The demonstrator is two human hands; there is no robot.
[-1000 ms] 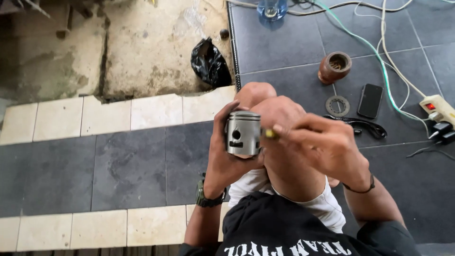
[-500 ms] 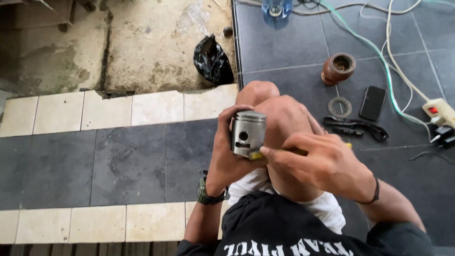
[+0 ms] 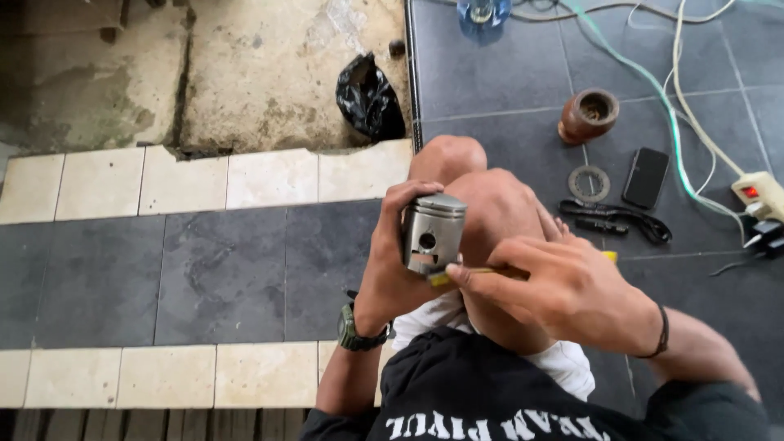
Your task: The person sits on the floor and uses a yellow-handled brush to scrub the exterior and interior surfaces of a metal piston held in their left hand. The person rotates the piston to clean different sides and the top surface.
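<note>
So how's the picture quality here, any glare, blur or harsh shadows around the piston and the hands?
Head view: soft, even daylight, no hard shadows on the tiled floor. The metal piston in the left hand shows mild highlights on its crown, no blown glare. The right hand and its yellow tool look slightly soft. Straight tile lines bow a little toward the edges.

Piston (image 3: 433,233): bare silver-grey metal, one dark round pin hole. Tool (image 3: 482,273) beneath it: yellow. Wristwatch (image 3: 356,331): olive green. Plastic bag (image 3: 369,100), far: glossy black. Phone (image 3: 646,177), right: black. Floor tiles (image 3: 220,273): dark grey, banded by cream rows. Cable (image 3: 653,86): pale green.
</note>
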